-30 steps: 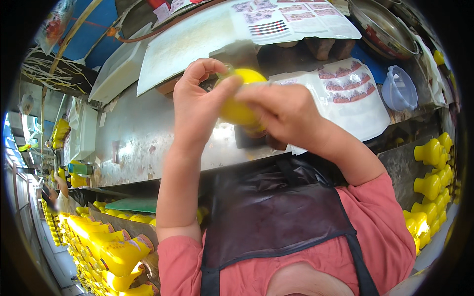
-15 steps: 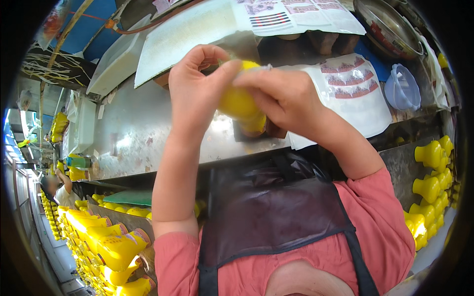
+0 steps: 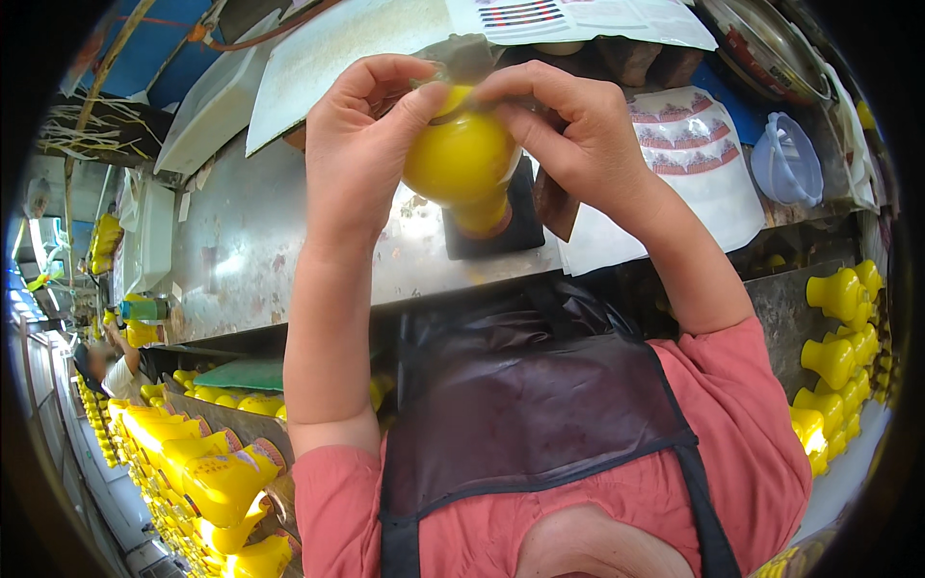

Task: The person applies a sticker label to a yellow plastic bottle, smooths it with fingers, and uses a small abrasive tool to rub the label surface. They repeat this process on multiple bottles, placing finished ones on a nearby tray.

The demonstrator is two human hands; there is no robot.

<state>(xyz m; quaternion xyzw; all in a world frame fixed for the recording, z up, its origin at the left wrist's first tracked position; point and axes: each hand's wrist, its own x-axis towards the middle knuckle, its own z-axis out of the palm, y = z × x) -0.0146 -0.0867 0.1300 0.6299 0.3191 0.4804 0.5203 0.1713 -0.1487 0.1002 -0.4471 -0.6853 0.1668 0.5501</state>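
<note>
A glossy yellow vase (image 3: 461, 159) with a round body and narrower foot stands over a dark square pad (image 3: 520, 226) on the metal worktop. My left hand (image 3: 371, 120) is at the vase's far end, thumb and forefinger pinched beside the rim. Across from it, my right hand (image 3: 568, 120) pinches at the same end. A thin greyish strip (image 3: 451, 117) runs between my fingertips around the vase's neck; its kind is hard to make out.
Sheets with curved printed bands (image 3: 689, 135) lie to the right, beside a pale blue plastic basket (image 3: 785, 164). A metal basin (image 3: 761, 48) stands behind. Yellow vases crowd the lower left (image 3: 226, 482) and right (image 3: 833, 361). Another person (image 3: 111, 366) is far left.
My hands have shifted slightly up and left, and my right hand has drawn back from across the vase. More of its round body and the dark pad now show.
</note>
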